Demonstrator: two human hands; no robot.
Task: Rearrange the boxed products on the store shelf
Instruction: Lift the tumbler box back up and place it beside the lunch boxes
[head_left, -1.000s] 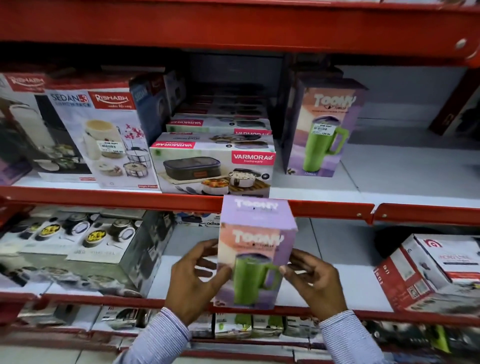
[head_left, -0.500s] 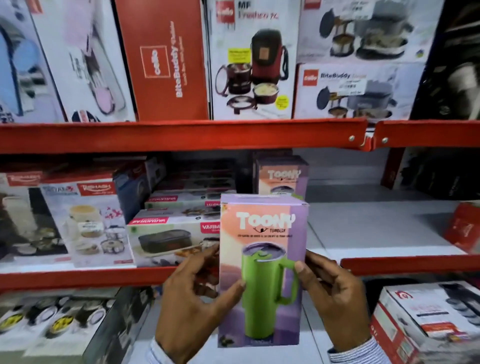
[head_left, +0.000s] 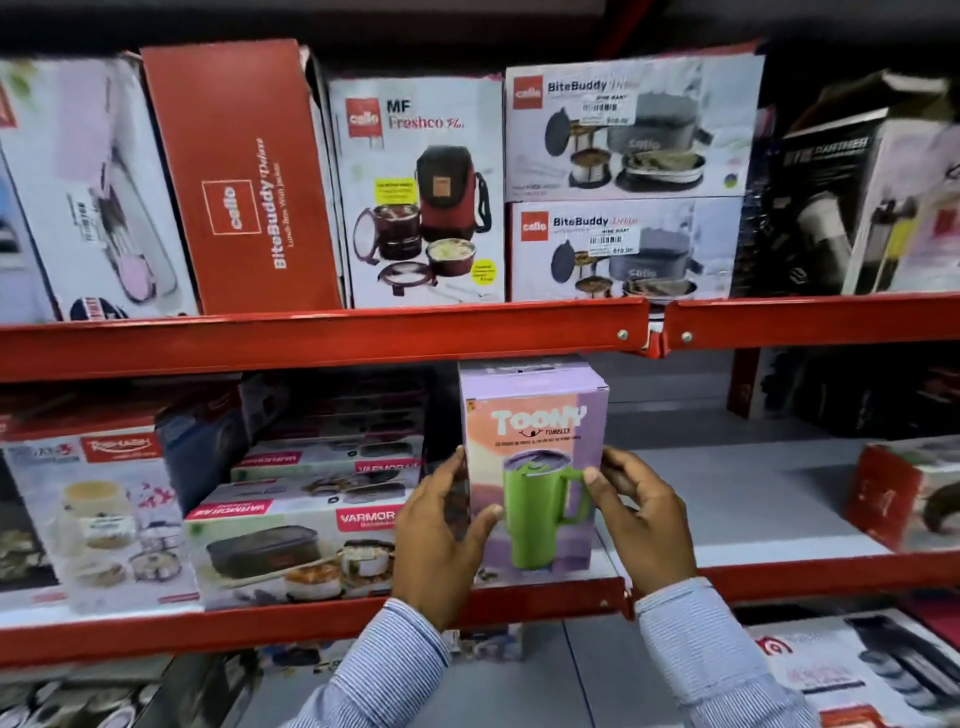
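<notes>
Purple Toony tumbler box (head_left: 535, 467) stands upright at the middle shelf's red front rail (head_left: 519, 597), left hand (head_left: 441, 535) and right hand (head_left: 641, 514) clasping its sides. Best pushed straight back, just right of the Varmora lunch box carton (head_left: 291, 551), face forward.

Just left of the grip lies a stack of Varmora lunch box cartons (head_left: 291, 551), and further left stands a Rishabh carton (head_left: 98, 519). Above the grip runs a red shelf beam (head_left: 322, 338). On it stand a red Cello BiteBuddy carton (head_left: 244, 182), a Cello MF Fresco carton (head_left: 421, 192) and two stacked BiteBuddy cartons (head_left: 623, 249). Well to the right of the grip sits a red and white carton (head_left: 904, 493).
</notes>
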